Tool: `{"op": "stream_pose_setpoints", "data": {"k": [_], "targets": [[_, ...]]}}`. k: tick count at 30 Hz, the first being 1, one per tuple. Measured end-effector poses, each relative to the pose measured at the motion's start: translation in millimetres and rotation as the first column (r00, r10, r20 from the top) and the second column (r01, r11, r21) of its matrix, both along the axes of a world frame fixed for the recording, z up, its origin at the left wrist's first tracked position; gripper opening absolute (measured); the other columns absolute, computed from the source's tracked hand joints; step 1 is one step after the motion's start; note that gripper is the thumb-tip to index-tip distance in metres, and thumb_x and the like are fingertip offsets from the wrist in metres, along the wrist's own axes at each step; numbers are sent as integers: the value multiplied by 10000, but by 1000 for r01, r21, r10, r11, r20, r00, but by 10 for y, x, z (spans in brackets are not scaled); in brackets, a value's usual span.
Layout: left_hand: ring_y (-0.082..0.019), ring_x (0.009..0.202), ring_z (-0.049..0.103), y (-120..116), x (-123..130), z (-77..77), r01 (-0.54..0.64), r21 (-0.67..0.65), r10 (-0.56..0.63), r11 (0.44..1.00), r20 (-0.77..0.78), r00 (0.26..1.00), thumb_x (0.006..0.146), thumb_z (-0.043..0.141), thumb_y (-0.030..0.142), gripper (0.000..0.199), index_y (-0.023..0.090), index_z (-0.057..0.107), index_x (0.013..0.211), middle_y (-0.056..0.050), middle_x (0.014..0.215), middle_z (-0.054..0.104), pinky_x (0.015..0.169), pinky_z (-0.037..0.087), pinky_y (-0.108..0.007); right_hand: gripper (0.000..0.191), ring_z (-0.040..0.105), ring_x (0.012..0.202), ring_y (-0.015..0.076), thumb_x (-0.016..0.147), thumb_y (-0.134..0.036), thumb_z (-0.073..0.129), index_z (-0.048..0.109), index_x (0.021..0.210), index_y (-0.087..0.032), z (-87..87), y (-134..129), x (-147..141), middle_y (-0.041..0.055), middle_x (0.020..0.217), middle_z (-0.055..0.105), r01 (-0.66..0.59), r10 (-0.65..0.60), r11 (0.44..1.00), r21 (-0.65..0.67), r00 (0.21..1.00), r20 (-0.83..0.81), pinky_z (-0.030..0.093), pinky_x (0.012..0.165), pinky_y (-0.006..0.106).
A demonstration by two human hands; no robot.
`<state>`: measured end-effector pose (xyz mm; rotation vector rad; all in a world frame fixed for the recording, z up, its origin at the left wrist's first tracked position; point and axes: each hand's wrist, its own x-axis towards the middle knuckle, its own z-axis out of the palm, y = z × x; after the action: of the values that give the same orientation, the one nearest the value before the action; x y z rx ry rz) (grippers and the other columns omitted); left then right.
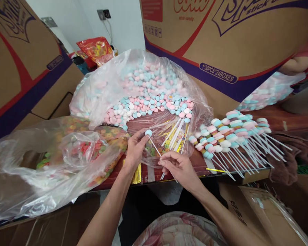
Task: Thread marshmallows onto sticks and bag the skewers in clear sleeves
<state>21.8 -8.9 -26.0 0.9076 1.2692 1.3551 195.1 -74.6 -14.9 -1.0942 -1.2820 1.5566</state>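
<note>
Now, by label:
L hand (135, 147): pinching a blue candy disc (148, 132) at fingertips, pressed onto top end of white stick (154, 146).
R hand (178, 166): closed around lower end of same stick, w/ a few more sticks in the grip, poking out below the fist.
Stick: tilted, candy end up-left, just in front of the open bag mouth.
Candy bag (143, 92): big clear plastic sack, lying open toward the hands, full of pink/blue/white discs; loose plastic edge drapes right behind the hands.
Loose sticks (176, 131): white sticks + gold twist ties inside bag mouth, w/ small ring candies between.
Finished skewers (228, 136): row to the R on the surface (195, 163), stacked discs on top ends, bare sticks fanning down-right past the edge.
Ring-candy bag (74, 150): L of hands, clear, multicolour rings; crumpled plastic spills over surface edge.
Gold ties (136, 174): bundle just under L wrist.
Cartons (233, 41): tall printed cardboard boxes behind + L, hemming in the surface.
Far R: second bag of discs (269, 92), partly hidden by carton; another person's arm (300, 63) above it.
Brown cloth (290, 153): R of skewers.
</note>
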Motion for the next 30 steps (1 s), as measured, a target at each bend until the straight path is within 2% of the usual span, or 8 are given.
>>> {"op": "stream_pose_setpoints", "data": {"k": [2, 5, 10, 15, 17, 22, 26, 30], "targets": [[-118, 695, 635, -24, 12, -3, -28, 15, 27, 999, 41, 999, 667, 796, 341, 397, 173, 705, 1016, -46, 930, 739, 667, 504, -242, 170, 477, 422, 58, 883, -345, 611, 564, 830, -191, -57, -7, -36, -20, 692, 662, 25, -26, 998, -54, 999, -26, 384, 405, 176], [-126, 745, 652, -63, 49, 11, -39, 44, 36, 998, 75, 997, 650, 808, 311, 360, 183, 709, 971, -40, 940, 737, 736, 529, -264, 165, 390, 378, 43, 903, -356, 584, 542, 901, -197, -76, 22, -31, -63, 599, 587, -2, 0, 998, -56, 999, -37, 280, 361, 154], [-131, 778, 662, -139, 137, 98, -10, 51, 3, 999, 152, 988, 668, 800, 284, 301, 185, 705, 936, -39, 954, 730, 759, 532, -267, 277, 397, 361, 50, 931, -380, 535, 623, 1079, -163, -58, 74, -54, -68, 558, 533, -87, 88, 995, -41, 996, 26, 274, 360, 165], [-119, 762, 658, -158, 126, 96, -48, 77, 35, 996, 163, 986, 702, 783, 290, 279, 191, 684, 943, -21, 900, 719, 725, 520, -243, 319, 391, 382, 55, 934, -379, 530, 666, 1124, -163, -60, 73, -106, -58, 581, 524, 34, -36, 998, 58, 999, 38, 306, 384, 187], [-119, 784, 659, -158, 95, 67, -75, 102, 62, 992, 126, 990, 697, 791, 286, 281, 190, 673, 933, -20, 898, 718, 737, 519, -236, 317, 393, 397, 63, 936, -367, 528, 686, 1123, -165, -53, 73, -106, -57, 560, 510, 48, -55, 994, 100, 996, 73, 318, 397, 194], [-173, 909, 679, -211, 69, 37, -20, 109, 30, 994, -93, 995, 742, 757, 319, 323, 204, 685, 1036, -56, 1021, 739, 840, 536, -302, 289, 390, 409, 72, 934, -363, 518, 715, 1019, -170, -27, 111, -106, -42, 548, 512, 22, -38, 990, 138, 992, 119, 302, 386, 199], [-227, 1043, 670, -246, 62, 12, 6, 137, 23, 991, -214, 977, 778, 718, 327, 322, 207, 724, 1077, -74, 1131, 730, 942, 523, -372, 257, 381, 396, 72, 928, -342, 505, 692, 861, -178, 20, 150, -100, -49, 518, 490, -8, -13, 991, 132, 988, 157, 290, 383, 199], [-219, 1073, 655, -242, 7, -48, 54, 221, 26, 974, -345, 938, 800, 683, 261, 270, 221, 745, 1060, -59, 1122, 729, 1003, 481, -370, 265, 382, 365, 71, 920, -323, 484, 633, 750, -182, 92, 167, -102, -61, 488, 473, -21, 4, 996, 90, 983, 183, 295, 387, 202]]}}
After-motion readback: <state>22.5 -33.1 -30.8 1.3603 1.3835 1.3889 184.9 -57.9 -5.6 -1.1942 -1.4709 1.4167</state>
